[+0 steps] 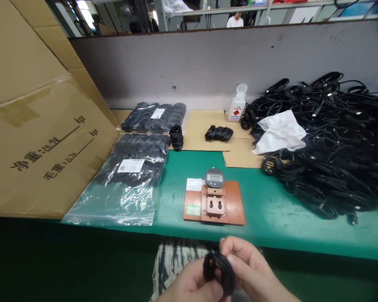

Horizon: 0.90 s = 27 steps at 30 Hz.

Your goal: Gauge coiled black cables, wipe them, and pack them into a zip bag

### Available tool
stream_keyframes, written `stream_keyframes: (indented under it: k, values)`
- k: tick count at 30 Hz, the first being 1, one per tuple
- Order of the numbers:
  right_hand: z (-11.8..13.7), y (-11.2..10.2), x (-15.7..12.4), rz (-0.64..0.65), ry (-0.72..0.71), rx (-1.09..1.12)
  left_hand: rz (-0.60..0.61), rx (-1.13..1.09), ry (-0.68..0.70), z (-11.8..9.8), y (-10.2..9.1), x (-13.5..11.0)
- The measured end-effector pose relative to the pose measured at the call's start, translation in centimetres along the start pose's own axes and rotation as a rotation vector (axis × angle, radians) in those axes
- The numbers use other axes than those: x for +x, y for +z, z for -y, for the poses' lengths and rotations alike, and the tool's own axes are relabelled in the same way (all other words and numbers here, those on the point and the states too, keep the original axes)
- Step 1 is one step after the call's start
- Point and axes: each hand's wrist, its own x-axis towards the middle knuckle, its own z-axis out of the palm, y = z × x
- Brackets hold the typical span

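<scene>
Both of my hands are low at the bottom of the view, below the table's front edge, over my lap. My left hand (187, 285) and my right hand (252, 272) are closed round a small coil of black cable (218, 272), the right fingers pinching its top. Straight ahead on the green table (270, 218) sits a brown test fixture (214, 203) with a round digital gauge (214, 178) showing zeros.
A large pile of black cables (330, 147) fills the right side, with a white cloth (280, 132) on it. Clear bags of coiled cables (129, 176) lie at left beside a big cardboard box (34, 126). Behind the pile's left end stands a white bottle (237, 105). Loose coils (218, 133) rest on cardboard sheets.
</scene>
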Motion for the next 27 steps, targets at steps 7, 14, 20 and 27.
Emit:
stream_keyframes:
  k: [7, 14, 20, 27]
  values:
    - [1.6, 1.0, 0.6, -0.122, 0.135, -0.019, -0.150, 0.768, 0.353, -1.4, -0.1, 0.6]
    - [2.6, 1.0, 1.3, -0.217, 0.112, -0.130, -0.288, 0.986, 0.495, -1.2, 0.1, 1.5]
    - [3.8, 0.6, 1.7, -0.171, 0.149, -0.206, -0.375, 1.246, 0.610, -1.5, -0.3, 1.4]
    - [2.8, 0.1, 1.5, -0.125, 0.065, -0.244, -0.450, 1.235, 0.693, -1.4, -0.1, 1.6]
